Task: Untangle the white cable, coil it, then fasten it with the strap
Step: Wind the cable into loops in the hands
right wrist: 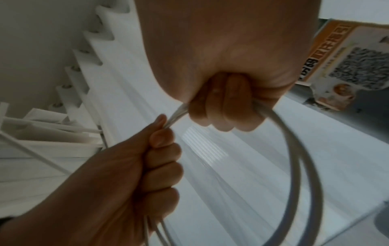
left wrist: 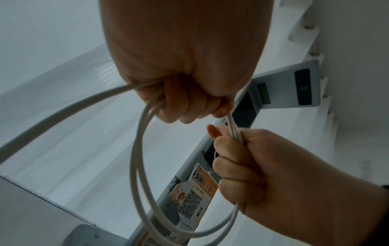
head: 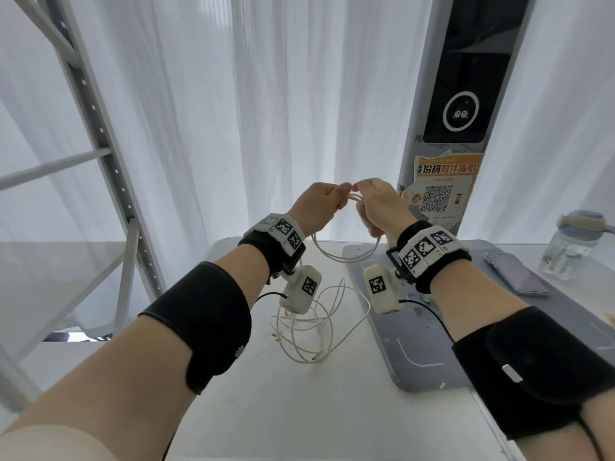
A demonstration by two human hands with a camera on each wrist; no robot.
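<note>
A: How far has the coiling been taken?

B: A couple of loops are gripped in the left hand (head: 318, 202) and right hand (head: 377, 205), fists touching; the cable (head: 346, 256) hangs below them. More lies loose on the table (head: 299, 410). No strap is seen.

A: Orientation?

B: Loops hang vertically.

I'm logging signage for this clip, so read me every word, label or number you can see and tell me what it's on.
"身份码取件指引": orange header of the sticker on the grey pillar; its first character is partly cut off.
QR code and small print on that sticker: too small to read.
Square black-and-white markers on the wrist bands: patterns, no text.
</note>
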